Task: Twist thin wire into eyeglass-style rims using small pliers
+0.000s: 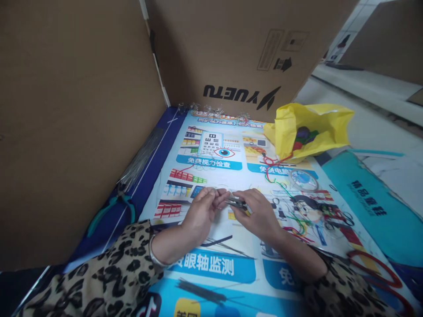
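Both my hands meet over the middle of a printed poster (218,229). My left hand (201,215) is closed, thumb and fingers pinched together on what looks like a fine wire (220,186). In my right hand (259,213) is a small pair of pliers (236,203), gripped with the jaws pointing left to the left fingertips. The jaw tips are too small to tell whether they touch the wire. Below the hands lie several dark thin wires (220,241), and nearer me a bundle of cut wires (201,291).
Cardboard walls (224,48) stand left and behind. At left are teal-handled pliers (112,207) and a wire bundle (143,154). A yellow bag (313,132) with coloured yarn, a clear round spool (303,180), a teal bag (370,207) and red loops (380,264) lie right. Small wire pieces (213,110) line the back.
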`<move>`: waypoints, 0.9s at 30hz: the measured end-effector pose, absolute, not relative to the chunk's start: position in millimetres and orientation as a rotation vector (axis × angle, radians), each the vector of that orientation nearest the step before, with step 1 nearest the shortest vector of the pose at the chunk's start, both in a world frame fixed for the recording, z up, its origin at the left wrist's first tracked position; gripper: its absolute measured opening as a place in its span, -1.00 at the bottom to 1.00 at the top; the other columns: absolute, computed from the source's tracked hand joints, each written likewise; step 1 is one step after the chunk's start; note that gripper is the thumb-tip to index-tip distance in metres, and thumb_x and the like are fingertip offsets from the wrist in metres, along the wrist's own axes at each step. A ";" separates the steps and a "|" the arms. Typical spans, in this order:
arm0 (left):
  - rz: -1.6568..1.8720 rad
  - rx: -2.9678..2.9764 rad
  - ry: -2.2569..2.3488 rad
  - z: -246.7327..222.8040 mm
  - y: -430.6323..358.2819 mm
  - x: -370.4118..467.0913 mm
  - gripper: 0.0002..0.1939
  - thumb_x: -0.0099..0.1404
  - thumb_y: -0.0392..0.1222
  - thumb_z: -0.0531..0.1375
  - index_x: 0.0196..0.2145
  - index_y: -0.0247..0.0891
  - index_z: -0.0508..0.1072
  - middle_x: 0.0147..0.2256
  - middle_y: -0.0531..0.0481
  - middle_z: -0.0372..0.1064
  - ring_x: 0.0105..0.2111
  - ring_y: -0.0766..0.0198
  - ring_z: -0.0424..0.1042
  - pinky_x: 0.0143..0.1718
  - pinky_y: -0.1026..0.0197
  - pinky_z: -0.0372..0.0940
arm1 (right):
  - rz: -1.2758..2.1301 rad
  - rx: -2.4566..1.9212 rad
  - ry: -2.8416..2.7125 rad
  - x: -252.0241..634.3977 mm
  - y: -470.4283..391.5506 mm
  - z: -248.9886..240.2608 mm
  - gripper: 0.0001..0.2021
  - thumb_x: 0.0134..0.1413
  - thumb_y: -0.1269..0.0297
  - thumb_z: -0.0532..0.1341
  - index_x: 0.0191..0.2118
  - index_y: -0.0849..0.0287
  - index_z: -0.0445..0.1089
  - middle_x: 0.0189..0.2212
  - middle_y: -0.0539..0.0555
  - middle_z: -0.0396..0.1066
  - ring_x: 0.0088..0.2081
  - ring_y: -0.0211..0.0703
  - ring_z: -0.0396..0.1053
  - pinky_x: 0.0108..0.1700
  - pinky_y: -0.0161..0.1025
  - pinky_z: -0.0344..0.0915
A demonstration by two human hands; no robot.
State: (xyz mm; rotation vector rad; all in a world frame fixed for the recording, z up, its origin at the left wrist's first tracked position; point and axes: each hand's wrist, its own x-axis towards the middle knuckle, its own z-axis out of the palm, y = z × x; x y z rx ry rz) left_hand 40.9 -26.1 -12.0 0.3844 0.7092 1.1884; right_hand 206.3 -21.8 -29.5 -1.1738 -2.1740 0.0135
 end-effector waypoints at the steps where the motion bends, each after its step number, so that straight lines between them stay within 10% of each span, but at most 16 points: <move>1: 1.173 0.377 0.700 -11.6 -25.6 40.1 -0.88 0.19 -0.29 0.15 -0.45 -0.28 0.22 -0.29 -0.05 0.41 -0.16 0.20 0.42 -0.16 0.21 0.25 | 0.023 -1.150 -2.182 208.3 -21.0 -28.8 -0.77 -0.02 0.35 0.18 -0.17 0.19 0.30 -0.35 0.09 0.41 -0.27 -0.13 0.33 -0.16 -0.12 0.26; 27: 1.175 0.389 0.741 -11.3 -27.1 41.1 -0.86 0.15 -0.32 0.16 -0.47 -0.33 0.22 -0.39 -0.07 0.37 -0.35 0.26 0.42 -0.36 0.26 0.25 | 0.210 -1.035 -2.136 220.1 -16.1 -26.8 -0.67 0.00 0.27 0.22 -0.07 0.11 0.26 -0.33 0.08 0.39 -0.28 -0.15 0.32 -0.21 -0.16 0.28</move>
